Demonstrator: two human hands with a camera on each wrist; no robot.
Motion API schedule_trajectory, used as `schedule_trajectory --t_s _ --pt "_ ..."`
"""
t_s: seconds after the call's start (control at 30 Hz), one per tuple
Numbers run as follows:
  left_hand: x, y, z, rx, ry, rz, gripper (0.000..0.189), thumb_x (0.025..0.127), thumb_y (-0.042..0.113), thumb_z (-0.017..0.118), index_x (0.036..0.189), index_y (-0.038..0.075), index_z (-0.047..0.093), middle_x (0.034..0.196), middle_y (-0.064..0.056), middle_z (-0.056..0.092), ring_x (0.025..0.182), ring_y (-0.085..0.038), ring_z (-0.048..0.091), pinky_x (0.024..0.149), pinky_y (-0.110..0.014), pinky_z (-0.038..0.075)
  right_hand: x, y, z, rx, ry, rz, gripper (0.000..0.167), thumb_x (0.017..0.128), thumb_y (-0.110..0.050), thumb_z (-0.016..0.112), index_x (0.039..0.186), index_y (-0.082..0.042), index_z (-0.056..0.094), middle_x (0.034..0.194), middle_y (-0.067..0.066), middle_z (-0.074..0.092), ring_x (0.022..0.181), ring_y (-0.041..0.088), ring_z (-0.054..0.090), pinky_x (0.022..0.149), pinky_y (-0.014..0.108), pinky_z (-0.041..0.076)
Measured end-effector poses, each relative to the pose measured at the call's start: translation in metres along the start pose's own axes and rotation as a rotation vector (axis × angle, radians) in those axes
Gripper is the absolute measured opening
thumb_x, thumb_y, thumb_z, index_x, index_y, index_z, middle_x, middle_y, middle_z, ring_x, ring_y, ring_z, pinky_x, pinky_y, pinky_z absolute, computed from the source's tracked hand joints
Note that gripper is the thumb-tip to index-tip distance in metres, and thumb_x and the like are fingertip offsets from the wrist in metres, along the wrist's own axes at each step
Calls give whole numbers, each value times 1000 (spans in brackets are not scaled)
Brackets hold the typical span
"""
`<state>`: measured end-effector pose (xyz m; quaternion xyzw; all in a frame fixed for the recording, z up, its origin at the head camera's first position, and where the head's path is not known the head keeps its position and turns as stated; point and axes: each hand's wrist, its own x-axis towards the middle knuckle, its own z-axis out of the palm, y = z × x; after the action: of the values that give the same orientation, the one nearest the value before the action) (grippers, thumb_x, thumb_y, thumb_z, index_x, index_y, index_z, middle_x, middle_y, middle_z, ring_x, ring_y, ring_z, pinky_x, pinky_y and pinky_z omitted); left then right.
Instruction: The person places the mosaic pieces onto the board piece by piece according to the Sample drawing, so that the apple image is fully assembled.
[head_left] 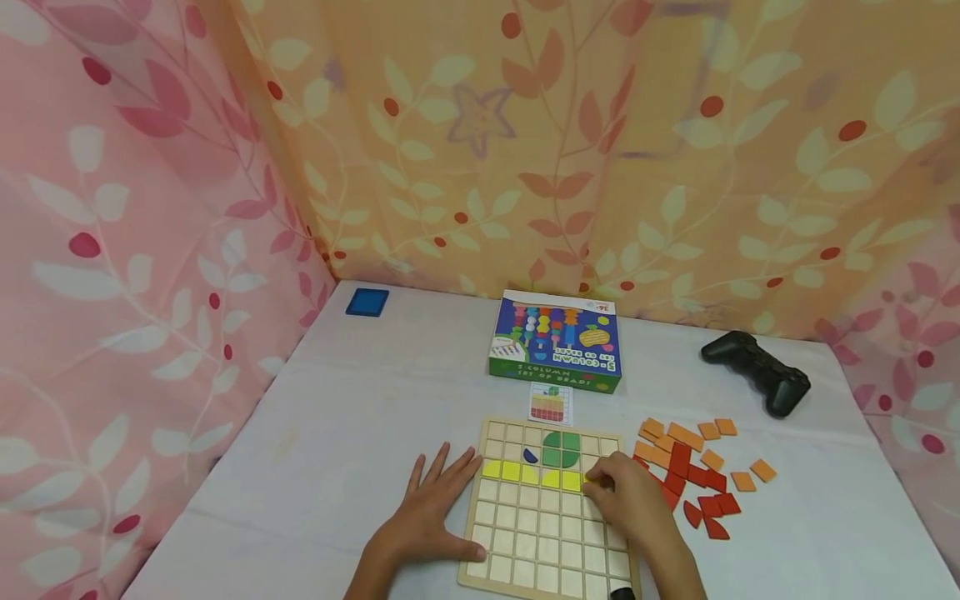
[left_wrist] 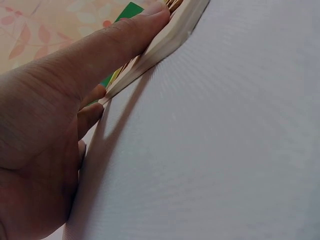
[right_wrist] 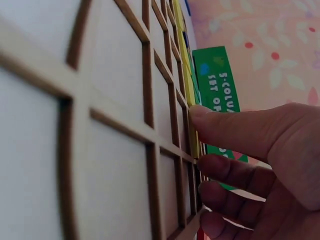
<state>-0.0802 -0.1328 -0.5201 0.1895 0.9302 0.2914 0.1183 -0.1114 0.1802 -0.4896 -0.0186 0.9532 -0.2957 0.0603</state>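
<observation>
1. The pale wooden grid board (head_left: 543, 533), square-celled and smooth, lies on the white cloth-covered table (head_left: 337, 433), nearest the viewer.
2. The left hand (head_left: 431, 508) is spread flat on the cloth, fingers straight, its thumb against the board's left edge.
3. The right hand (head_left: 626, 496) has curled fingers pinching a flat yellow tile (head_left: 592, 480) at the end of the yellow row (head_left: 525, 473).
4. Green rounded pieces (head_left: 561, 448) and a small blue piece (head_left: 530, 456) sit above that row.
5. Loose orange and red flat tiles (head_left: 693, 471) lie just right of the board.
6. Beyond stand a picture card (head_left: 551, 404), a glossy cardboard bead-set box (head_left: 555, 340), a black game controller (head_left: 757, 371) and a blue square (head_left: 367, 302).
</observation>
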Motion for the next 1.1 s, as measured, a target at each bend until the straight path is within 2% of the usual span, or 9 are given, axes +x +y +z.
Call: schedule_trajectory --t_s 0.23,0.4,0.47,0.57,0.63,0.73,0.83,0.97,1.1 --pt "-2 2 1 -14 -7 -12 122 62 79 76 160 24 29 165 2 22 153 -32 -1 114 -63 -9 -6 4 -4 -45 -35 -60 11 80 -15 85 89 -16 79 77 -8 58 71 12 48 66 30 48" --pt "-1 2 1 -9 7 2 121 62 79 76 160 26 28 165 3 22 153 -32 -1 115 -63 -8 -5 12 -19 -101 -78 -147 14 79 -14 86 79 -24 76 75 -14 55 71 10 48 67 29 49" --pt "-1 2 0 -10 12 8 121 62 79 76 160 25 29 165 3 22 153 -32 -1 115 -63 -8 -2 19 -28 -109 -84 -164 13 80 -14 85 80 -24 76 76 -14 56 71 9 49 67 29 49" --pt "-1 3 0 -17 14 15 120 63 78 76 160 24 29 165 2 23 153 -33 0 115 -63 -7 5 35 -45 -120 -54 -152 8 84 -13 81 88 -19 78 83 -8 61 75 13 52 70 34 51" --pt "-1 4 -1 -20 11 12 120 63 78 77 160 24 29 165 2 23 153 -33 0 115 -63 -7 10 46 -58 -147 -12 -135 9 86 -14 79 95 -13 77 88 -1 63 76 18 53 70 40 52" --pt "0 3 -1 -21 10 11 121 63 77 77 160 23 29 165 1 23 153 -34 0 114 -64 -8 20 59 -76 -180 39 -108 24 88 -16 77 109 -3 74 100 14 66 84 30 59 76 53 54" --pt "0 2 -1 -14 12 2 122 62 78 77 160 24 29 165 2 22 153 -34 -1 114 -64 -8 33 68 -85 -186 37 -81 38 89 -21 76 118 3 69 109 24 63 92 38 60 82 61 53" --pt "0 0 -1 -4 3 -9 123 61 80 76 160 25 28 166 4 21 153 -31 -2 115 -62 -9 48 74 -82 -185 -14 -74 45 90 -23 76 122 6 66 112 26 61 90 34 59 84 59 53" --pt "0 -1 -1 -12 -3 0 123 61 81 75 160 26 28 166 4 21 153 -31 -2 115 -62 -9 57 76 -77 -207 -40 -77 42 87 -23 78 117 5 69 104 21 62 84 28 56 81 54 54"
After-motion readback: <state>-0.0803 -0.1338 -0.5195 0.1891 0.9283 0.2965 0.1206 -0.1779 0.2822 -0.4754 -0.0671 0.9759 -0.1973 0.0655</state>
